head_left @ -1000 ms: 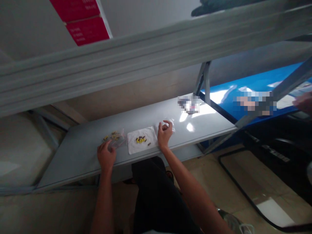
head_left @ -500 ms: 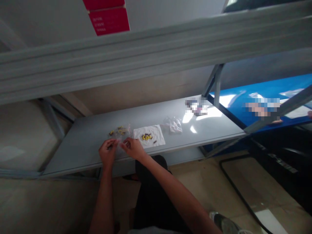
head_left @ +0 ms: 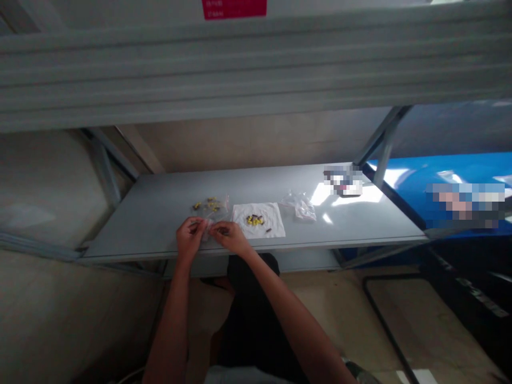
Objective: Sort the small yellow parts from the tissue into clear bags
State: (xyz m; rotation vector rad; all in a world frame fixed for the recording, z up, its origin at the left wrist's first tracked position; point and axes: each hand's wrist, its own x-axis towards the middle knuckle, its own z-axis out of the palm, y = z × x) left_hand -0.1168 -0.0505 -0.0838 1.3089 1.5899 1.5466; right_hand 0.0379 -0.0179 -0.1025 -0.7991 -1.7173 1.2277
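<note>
My left hand (head_left: pixel 191 234) and my right hand (head_left: pixel 228 235) meet near the front edge of a grey shelf (head_left: pixel 160 213), both pinching a small clear plastic bag (head_left: pixel 208 230) between them. Just behind the hands lie bags with yellow pieces (head_left: pixel 210 204). To the right sits a white sheet (head_left: pixel 260 220) with a small heap of yellow and dark pieces (head_left: pixel 254 219) and one dark piece (head_left: pixel 269 231) apart.
More clear bags (head_left: pixel 302 205) lie right of the white sheet. A blurred item (head_left: pixel 344 180) sits at the far right of the shelf. A blue surface (head_left: pixel 416 176) adjoins on the right. An upper shelf beam (head_left: pixel 256 69) hangs overhead.
My right hand left the bags at the right and came across to my left hand; both now pinch a clear bag. The view has swung to the left.
</note>
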